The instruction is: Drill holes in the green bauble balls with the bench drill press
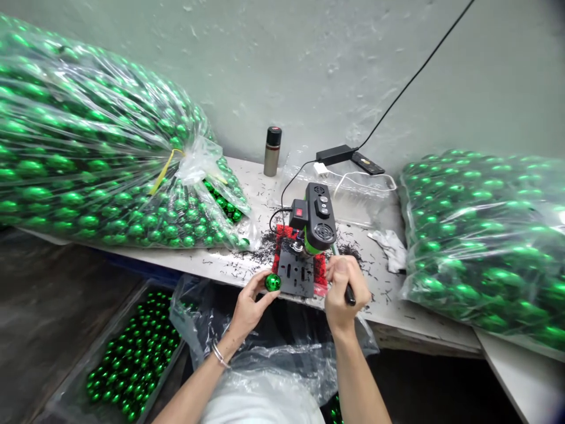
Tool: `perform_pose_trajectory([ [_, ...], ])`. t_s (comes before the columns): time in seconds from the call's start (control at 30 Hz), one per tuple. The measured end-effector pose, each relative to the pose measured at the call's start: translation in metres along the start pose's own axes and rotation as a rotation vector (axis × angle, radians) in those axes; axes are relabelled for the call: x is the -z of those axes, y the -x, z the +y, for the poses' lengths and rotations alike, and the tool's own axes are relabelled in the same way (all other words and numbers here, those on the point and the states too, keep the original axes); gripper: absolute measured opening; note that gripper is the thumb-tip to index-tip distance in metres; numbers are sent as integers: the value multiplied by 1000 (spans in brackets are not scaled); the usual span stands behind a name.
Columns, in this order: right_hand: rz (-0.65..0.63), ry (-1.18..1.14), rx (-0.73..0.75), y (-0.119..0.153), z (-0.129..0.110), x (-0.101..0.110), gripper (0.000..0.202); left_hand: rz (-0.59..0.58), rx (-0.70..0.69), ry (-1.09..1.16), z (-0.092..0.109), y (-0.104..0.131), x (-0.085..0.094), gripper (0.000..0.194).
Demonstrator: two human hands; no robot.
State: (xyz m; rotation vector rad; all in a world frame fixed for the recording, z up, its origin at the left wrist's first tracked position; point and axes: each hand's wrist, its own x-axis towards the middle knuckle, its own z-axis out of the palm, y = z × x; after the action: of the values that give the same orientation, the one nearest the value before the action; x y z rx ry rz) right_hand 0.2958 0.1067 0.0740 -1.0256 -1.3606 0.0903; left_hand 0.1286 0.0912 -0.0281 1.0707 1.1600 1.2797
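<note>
Forearms [359, 377] extend, left hand [249, 306] pinching ball [272, 282], right hand [346, 288] gripping handle [350, 295].

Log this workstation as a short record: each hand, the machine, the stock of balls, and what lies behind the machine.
Left hand: pinches one shiny green ball beside the slotted black plate
Right hand: closed around a black-ended handle
Machine: black, upright, above the plate
Bagged balls: green, in a large tied bag at left and another bag at right
Loose balls: green, in a low tub at lower left
Behind machine: bottle, black adapter
</note>
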Motion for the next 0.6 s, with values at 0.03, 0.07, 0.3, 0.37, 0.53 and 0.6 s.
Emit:
perform_pose_trajectory([
  [0.03,3,-1,5,1,0,0,34,-13,51,95,1,4,2,46],
  [0.07,5,1,9,1,0,0,34,-23,99,193,1,8,4,48],
  [0.3,0,41,19,1,0,0,34,-85,329,559,7,22,13,52],
  [0.37,9,47,25,2,1,0,34,-108,345,525,6,23,15,53],
  [0.53,-18,59,43,5,5,4,31,-89,179,109,0,17,22,43],
  [0.6,-29,48,49,7,8,5,29,-45,51,-78,7,5,26,38],
])
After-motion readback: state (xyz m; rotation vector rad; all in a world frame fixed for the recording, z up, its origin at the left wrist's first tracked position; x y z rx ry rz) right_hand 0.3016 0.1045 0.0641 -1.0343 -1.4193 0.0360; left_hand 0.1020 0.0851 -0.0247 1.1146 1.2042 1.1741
